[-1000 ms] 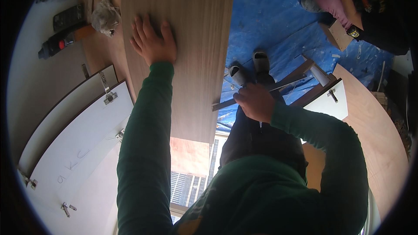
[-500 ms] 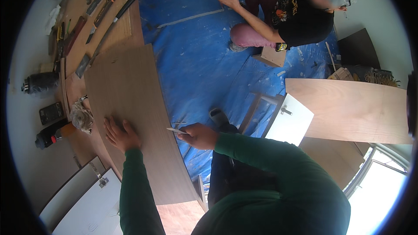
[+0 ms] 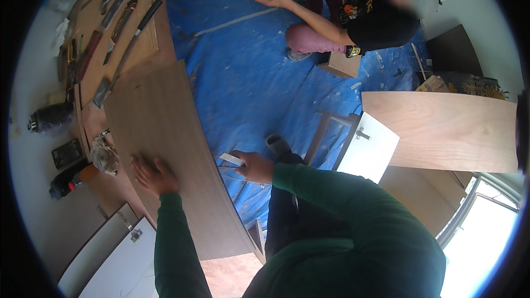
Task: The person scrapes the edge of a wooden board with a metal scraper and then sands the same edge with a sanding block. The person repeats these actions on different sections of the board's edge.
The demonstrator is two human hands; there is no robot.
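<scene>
A long brown wood-grain panel [image 3: 160, 110] lies in front of me on the bench. My left hand [image 3: 154, 175] rests flat on its face near the left edge, fingers stretched out and holding nothing. Just past the panel's right edge, my right hand [image 3: 257, 166] grips a small flat whitish piece [image 3: 232, 159] between thumb and fingers. That piece looks like a thin rectangle; its exact kind I cannot make out. It appears apart from the panel's edge.
Knives and hand tools, including a long blade with a black handle [image 3: 148, 15], lie on the bench at far left. A rag [image 3: 104, 155] and a drill [image 3: 67, 181] sit left of the panel. A person [image 3: 381, 27] sits across the blue sheet [image 3: 243, 77]. White cabinet door [image 3: 367, 149] at right.
My right hand has tilted the whitish piece so its flat face shows, shifting slightly away from the panel's edge. My left hand stays put. The other person's hands have separated, the dark phone moving up.
</scene>
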